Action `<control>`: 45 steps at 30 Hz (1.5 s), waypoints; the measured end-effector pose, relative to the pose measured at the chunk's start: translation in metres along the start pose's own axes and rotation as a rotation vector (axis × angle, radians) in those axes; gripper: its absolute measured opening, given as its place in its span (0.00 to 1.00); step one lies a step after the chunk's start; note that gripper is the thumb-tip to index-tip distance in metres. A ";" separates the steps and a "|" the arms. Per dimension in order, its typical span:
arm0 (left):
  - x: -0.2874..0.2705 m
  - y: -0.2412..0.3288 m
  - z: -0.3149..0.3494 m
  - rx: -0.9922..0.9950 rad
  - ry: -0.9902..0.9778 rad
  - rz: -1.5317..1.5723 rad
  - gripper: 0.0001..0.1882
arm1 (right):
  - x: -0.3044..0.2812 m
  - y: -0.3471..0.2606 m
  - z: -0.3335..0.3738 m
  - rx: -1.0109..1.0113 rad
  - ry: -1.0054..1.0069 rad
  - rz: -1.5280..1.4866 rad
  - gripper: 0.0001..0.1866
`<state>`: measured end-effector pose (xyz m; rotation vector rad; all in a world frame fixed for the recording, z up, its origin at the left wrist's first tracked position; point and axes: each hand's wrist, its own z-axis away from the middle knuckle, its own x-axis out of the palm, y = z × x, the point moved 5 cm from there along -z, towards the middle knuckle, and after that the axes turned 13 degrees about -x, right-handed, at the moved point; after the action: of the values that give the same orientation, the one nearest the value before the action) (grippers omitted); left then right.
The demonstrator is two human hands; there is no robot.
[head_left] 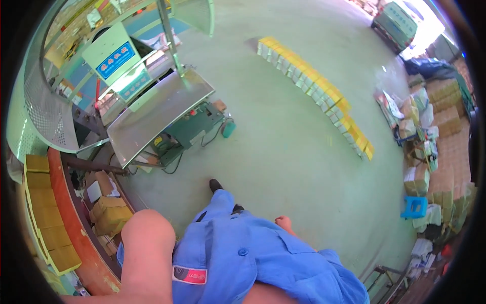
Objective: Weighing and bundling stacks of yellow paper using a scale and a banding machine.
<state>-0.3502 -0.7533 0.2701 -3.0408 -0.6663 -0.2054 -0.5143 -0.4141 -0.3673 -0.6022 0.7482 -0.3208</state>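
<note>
My right hand hangs low beside my blue jacket, its fingers curled in, and nothing shows in it. Bare skin of my left arm rises at the lower left with a bent joint at its top. The left hand itself is out of the picture. Below me one dark shoe is stretched forward on the green floor. Neither hand touches any object that I can see.
A machine with a metal table stands at the front left. Yellow-topped stacks form a long row on the floor. Boxes and a blue stool line the right. Yellow-brown blocks border the left; a vehicle is far right.
</note>
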 end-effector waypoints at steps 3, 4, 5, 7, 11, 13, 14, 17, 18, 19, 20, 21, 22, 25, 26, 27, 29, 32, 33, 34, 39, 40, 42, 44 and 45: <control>-0.024 0.025 -0.004 -0.014 -0.010 -0.056 0.11 | 0.001 -0.032 -0.036 -0.039 -0.034 0.090 0.10; -0.034 0.038 -0.002 -0.022 -0.007 -0.075 0.11 | -0.004 -0.052 -0.048 -0.028 -0.013 0.020 0.10; -0.038 0.051 -0.003 -0.040 0.003 -0.118 0.11 | -0.006 -0.072 -0.061 -0.027 -0.018 -0.047 0.09; -0.036 0.077 -0.018 -0.069 0.021 -0.175 0.11 | -0.009 -0.062 -0.117 -0.019 -0.010 -0.275 0.10; -0.034 0.096 -0.037 -0.160 0.088 -0.449 0.10 | 0.025 -0.173 -0.186 -0.099 -0.104 -0.362 0.07; -0.030 0.093 -0.052 -0.202 0.074 -0.582 0.10 | 0.045 -0.190 -0.225 -0.449 -0.343 -0.100 0.08; -0.034 0.096 -0.045 -0.225 0.066 -0.692 0.10 | 0.057 -0.218 -0.227 -0.314 -0.327 -0.118 0.08; -0.070 0.133 0.007 -0.177 0.336 -2.095 0.22 | 0.086 -0.325 -0.221 -0.481 -0.461 -0.236 0.07; -0.079 0.149 0.033 -0.117 0.445 -2.531 0.26 | 0.092 -0.375 -0.211 -0.510 -0.513 -0.284 0.07; -0.083 0.161 0.056 -0.033 0.580 -2.918 0.30 | 0.087 -0.421 -0.200 -0.546 -0.586 -0.327 0.07; -0.088 0.166 0.082 -0.593 0.903 -2.806 0.30 | 0.088 -0.471 -0.185 -0.580 -0.682 -0.371 0.07; -0.089 0.166 0.111 -0.705 1.154 -2.798 0.32 | 0.083 -0.521 -0.167 -0.665 -0.795 -0.411 0.07; -0.095 0.166 0.144 -0.814 1.405 -2.743 0.34 | 0.076 -0.571 -0.151 -0.740 -0.892 -0.458 0.08; -0.073 0.160 0.229 -1.053 2.155 -2.582 0.32 | 0.034 -0.711 -0.084 -1.085 -1.097 -0.520 0.10; -0.060 0.156 0.257 -1.042 2.410 -2.501 0.32 | 0.011 -0.754 -0.049 -1.245 -1.122 -0.544 0.12; -0.049 0.148 0.285 -0.800 2.625 -2.389 0.32 | -0.014 -0.792 -0.008 -1.455 -1.079 -0.592 0.04; -0.014 0.124 0.340 -0.406 2.872 -2.276 0.31 | -0.047 -0.833 0.012 -1.922 -1.079 -0.522 0.04; 0.028 0.085 0.405 -0.127 3.156 -1.960 0.30 | -0.125 -0.862 -0.023 -1.648 -0.251 -1.977 0.09; 0.044 0.060 0.415 0.048 3.305 -1.644 0.29 | -0.123 -0.860 -0.021 -1.666 -0.265 -1.938 0.09; 0.055 0.045 0.421 0.175 3.395 -1.336 0.29 | -0.116 -0.857 0.010 -1.882 -0.346 -1.599 0.09; 0.087 0.067 0.441 0.291 3.346 -1.053 0.29 | -0.015 -0.837 0.111 -2.104 -0.439 0.293 0.06; 0.100 0.072 0.444 0.249 3.391 -0.983 0.29 | 0.005 -0.827 0.114 -1.968 -0.458 0.648 0.06; 0.119 0.099 0.446 -0.339 3.518 -1.093 0.29 | 0.030 -0.819 0.095 -1.898 -0.692 0.233 0.05; 0.169 0.102 0.494 -0.781 3.415 -1.323 0.29 | 0.074 -0.800 0.044 -1.843 -0.931 -0.483 0.13; 0.175 0.121 0.508 -1.065 3.310 -1.549 0.30 | 0.082 -0.783 0.012 -1.772 -0.785 -0.423 0.13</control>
<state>-0.0787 -0.7655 -0.2095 -1.3256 0.8189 2.4681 -0.4973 -1.0640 0.0766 -2.3956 -0.0782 0.3192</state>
